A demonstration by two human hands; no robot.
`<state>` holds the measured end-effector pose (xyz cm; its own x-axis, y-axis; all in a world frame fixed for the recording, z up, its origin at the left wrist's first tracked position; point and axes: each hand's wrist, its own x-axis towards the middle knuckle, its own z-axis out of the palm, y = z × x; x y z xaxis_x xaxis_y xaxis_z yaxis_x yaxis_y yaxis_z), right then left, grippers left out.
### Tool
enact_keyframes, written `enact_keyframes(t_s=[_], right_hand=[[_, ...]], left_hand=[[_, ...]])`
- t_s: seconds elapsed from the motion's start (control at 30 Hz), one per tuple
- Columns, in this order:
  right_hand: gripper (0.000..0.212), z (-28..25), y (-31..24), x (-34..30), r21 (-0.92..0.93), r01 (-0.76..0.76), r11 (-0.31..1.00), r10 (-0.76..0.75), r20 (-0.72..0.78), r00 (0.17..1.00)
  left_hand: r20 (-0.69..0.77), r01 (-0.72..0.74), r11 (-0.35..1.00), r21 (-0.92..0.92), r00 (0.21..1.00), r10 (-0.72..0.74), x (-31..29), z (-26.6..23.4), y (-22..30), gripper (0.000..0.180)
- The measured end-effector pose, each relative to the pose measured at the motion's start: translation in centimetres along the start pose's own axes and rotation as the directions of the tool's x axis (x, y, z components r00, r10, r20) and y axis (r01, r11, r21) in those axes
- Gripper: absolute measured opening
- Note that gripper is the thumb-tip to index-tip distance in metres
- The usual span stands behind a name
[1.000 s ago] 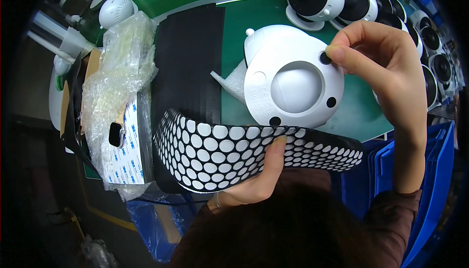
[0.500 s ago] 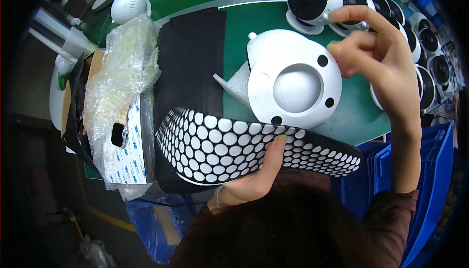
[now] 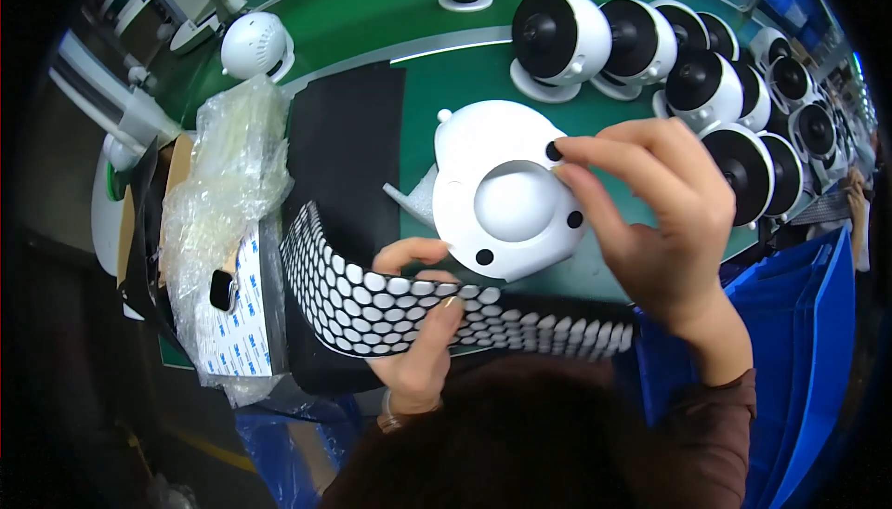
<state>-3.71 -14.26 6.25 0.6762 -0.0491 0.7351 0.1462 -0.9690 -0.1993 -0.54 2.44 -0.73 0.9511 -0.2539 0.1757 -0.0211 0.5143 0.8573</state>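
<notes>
Evidently the right hand [image 3: 664, 221] has index finger and thumb at a black dot [image 3: 554, 151] on the white base [image 3: 455, 212]; whether they grip it, I cannot tell. Seating that dot seems the step in hand, calling for light, level pressure. The left hand [image 3: 418, 370] pinches a dotted sheet [image 3: 376, 306]. The base lies recess-up above the tabletop [image 3: 441, 79].

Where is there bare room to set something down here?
The green surface, between the two far white units; also the upper end of the black sheet, right of the plastic wrap. Crowded: the right, packed with black-faced units, and around the left hand, right hand, dot strip and base.
</notes>
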Motion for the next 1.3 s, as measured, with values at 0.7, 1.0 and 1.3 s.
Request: enact_keyframes(t_s=[0.7, 1.0, 1.3], right_hand=[[0.005, -0.2, 0.0, 1.1, 0.169, -0.224, 0.960, 0.222, 0.026, 0.975], [0.009, -1.8, -0.3, 2.7, 0.332, -0.522, 0.786, 0.353, 0.453, 0.819], [0.008, -0.9, -0.6, 1.6, 0.246, -0.188, 0.951, 0.144, 0.185, 0.972]], left_hand=[[-0.051, -0.266, 0.920, 0.289, 0.955, 0.292, -1.1, -0.3, -3.4, 0.032], [0.272, -0.260, 0.917, 0.304, 0.946, 0.178, -0.9, 0.0, -0.4, 0.041], [0.227, -0.317, 0.902, 0.292, 0.939, 0.257, -0.8, 0.7, -0.1, 0.038]])
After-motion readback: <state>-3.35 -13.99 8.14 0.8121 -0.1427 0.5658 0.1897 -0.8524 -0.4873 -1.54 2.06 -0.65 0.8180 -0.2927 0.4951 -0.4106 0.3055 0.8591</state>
